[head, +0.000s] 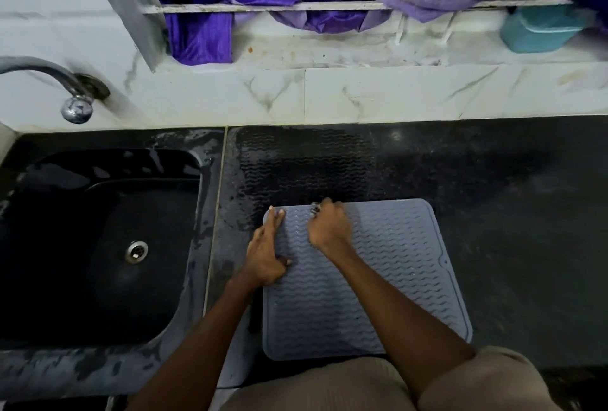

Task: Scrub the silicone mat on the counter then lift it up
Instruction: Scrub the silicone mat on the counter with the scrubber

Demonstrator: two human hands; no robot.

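Note:
A grey silicone mat (388,272) with a wavy ribbed pattern lies flat on the black counter (510,213), near the front edge. My left hand (266,252) lies flat along the mat's left edge, fingers straight and pressing down on it. My right hand (329,224) is curled near the mat's far edge, gripping a small dark scrubber (315,209) that barely shows between the fingers. Beyond the mat, the counter carries a wet wavy imprint (302,163).
A black sink (98,229) with a metal drain sits to the left, with a chrome tap (74,94) above it. White marble tiles back the counter. On the ledge behind stand a teal container (539,30) and purple cloth (204,38).

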